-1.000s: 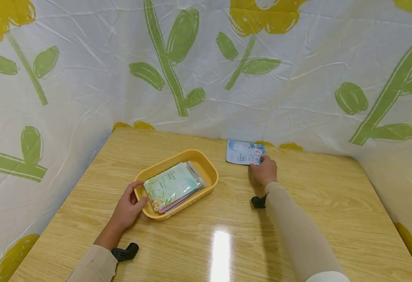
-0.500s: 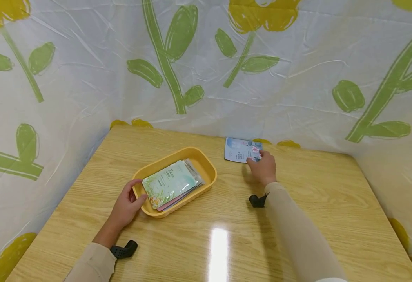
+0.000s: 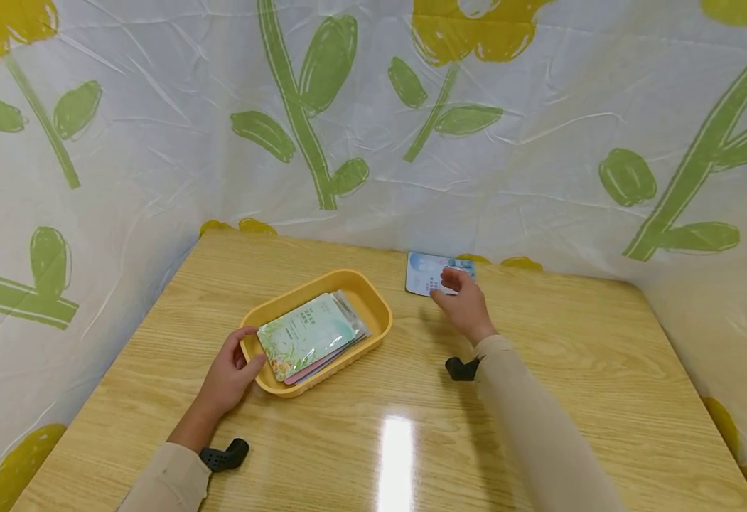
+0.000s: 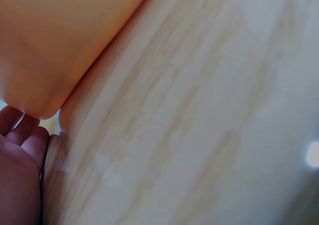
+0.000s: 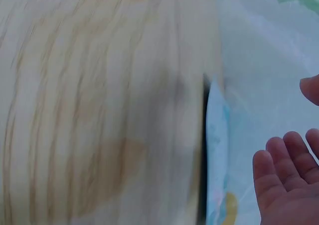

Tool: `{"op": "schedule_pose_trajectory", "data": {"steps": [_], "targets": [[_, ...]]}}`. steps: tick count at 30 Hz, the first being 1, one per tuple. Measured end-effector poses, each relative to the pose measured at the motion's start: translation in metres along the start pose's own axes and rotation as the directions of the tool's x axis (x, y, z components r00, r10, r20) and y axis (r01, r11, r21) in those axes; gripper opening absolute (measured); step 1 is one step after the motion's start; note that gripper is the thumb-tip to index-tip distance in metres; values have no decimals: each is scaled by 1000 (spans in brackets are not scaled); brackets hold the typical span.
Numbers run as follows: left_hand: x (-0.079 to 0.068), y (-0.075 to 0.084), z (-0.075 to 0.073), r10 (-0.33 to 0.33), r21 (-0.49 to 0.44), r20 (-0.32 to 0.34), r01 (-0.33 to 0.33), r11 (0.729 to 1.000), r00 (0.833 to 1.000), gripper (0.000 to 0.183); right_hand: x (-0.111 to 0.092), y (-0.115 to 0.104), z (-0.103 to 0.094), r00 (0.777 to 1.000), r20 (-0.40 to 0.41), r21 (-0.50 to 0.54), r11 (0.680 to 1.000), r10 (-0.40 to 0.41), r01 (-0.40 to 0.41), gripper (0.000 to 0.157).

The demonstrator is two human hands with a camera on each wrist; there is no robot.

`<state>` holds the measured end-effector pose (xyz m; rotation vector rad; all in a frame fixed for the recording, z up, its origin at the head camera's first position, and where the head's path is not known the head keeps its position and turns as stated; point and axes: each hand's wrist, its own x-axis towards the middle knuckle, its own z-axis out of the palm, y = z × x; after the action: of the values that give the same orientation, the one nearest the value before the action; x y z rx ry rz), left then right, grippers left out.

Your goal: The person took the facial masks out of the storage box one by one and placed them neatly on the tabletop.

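A yellow plastic basket (image 3: 381,307) sits on the table, left of its middle. In it lies a stack of flat sachets, a pale green printed sachet (image 3: 309,334) on top and the edges of others below. My left hand (image 3: 227,373) holds the basket's left end, thumb and fingers at the rim. A blue-and-white printed sachet (image 3: 421,274) lies near the table's back edge. Just above its right part is my right hand (image 3: 465,306), thumb and fingers apart with nothing between them; it hides part of that sachet. In the right wrist view the right hand's fingers (image 5: 284,170) are spread.
The wooden table (image 3: 571,370) runs back to a white flower-printed cloth (image 3: 347,92) that hangs behind it and at both sides. Each wrist carries a black mount (image 3: 224,455). Light glares off the table's front.
My right hand has lifted off the blue-and-white sachet and shifted a little left, its thumb and fingers parting. The sachet stays near the back edge. My left hand keeps its hold on the basket.
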<state>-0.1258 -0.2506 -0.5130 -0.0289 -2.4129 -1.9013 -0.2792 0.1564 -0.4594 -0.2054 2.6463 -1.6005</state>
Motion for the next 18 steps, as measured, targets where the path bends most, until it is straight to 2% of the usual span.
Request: {"op": "schedule_pose_trajectory", "data": {"steps": [6,10,18], "targets": [[1,0,0,1,-2,2,-1,1000,1000,48,-5,-22,14,994,25,54,993,-103,101,53],[1,1,0,-10,12,1,10,1000,1000,50,-11,-41,27,986,72,59,988,-149,145,53],[0,1,0,-26,34,-3,26,999,1000,51,-26,-66,51,950,203,60,971,-237,230,55]]}}
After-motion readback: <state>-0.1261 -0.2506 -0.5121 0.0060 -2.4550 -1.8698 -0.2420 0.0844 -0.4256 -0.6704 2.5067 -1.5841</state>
